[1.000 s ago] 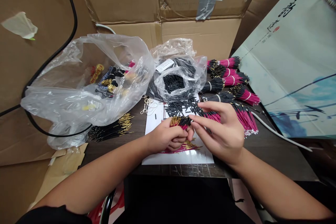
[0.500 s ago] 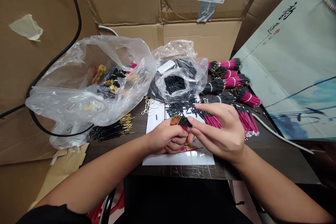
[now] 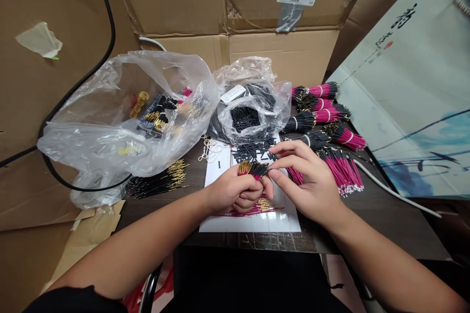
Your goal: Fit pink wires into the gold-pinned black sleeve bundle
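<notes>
My left hand (image 3: 231,193) is closed round a small bunch of gold-tipped pins (image 3: 251,168) with black sleeves, held over a white sheet (image 3: 253,222). My right hand (image 3: 312,183) is beside it, thumb and fingers pinched at the bunch's black end; whatever they pinch is too small to make out. Pink wires show under the right palm. More pink gold-tipped pins (image 3: 262,205) lie on the sheet below the hands. Loose black sleeves (image 3: 253,151) are scattered just beyond the fingers.
An open clear bag of black sleeves (image 3: 246,117) stands behind the hands. A large clear bag (image 3: 121,117) with mixed parts lies at left, loose gold-tipped black pins (image 3: 161,181) beside it. Banded pink-and-black bundles (image 3: 323,112) lie at right. Cardboard boxes (image 3: 227,10) wall the back.
My right hand's fingers have curled in from outstretched to a pinch at the bunch and moved slightly toward me. The left hand has stayed put.
</notes>
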A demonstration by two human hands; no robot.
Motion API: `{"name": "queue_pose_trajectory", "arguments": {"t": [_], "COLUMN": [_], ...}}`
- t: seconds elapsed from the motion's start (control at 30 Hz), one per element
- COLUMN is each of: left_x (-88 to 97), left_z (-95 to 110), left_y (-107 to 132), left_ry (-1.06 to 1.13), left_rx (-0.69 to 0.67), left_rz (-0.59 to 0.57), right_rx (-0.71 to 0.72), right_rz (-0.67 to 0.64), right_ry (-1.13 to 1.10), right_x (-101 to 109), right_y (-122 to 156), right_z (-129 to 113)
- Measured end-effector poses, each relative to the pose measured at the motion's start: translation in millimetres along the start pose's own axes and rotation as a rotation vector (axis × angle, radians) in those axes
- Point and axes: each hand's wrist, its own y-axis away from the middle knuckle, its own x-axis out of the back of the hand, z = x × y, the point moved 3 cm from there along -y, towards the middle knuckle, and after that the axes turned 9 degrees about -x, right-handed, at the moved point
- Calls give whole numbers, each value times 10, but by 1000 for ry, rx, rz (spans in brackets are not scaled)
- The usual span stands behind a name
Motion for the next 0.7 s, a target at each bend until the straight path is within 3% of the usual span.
{"name": "queue_pose_trajectory", "arguments": {"t": [0.3,0.57,0.7], "left_x": [-13,7,17], "left_z": [1,1,-1], "left_y": [-7,-12,-2], "left_ry": [-59,-76,-170], "left_rx": [28,19,-54], "left_rz": [58,39,25], "right_rx": [43,-51,-72], "right_rz": [29,4,55], "right_ry": [136,23,-5], "right_x": [-46,-66,-80], "right_y": [34,27,18], "right_z": [-26,-32,-20]}}
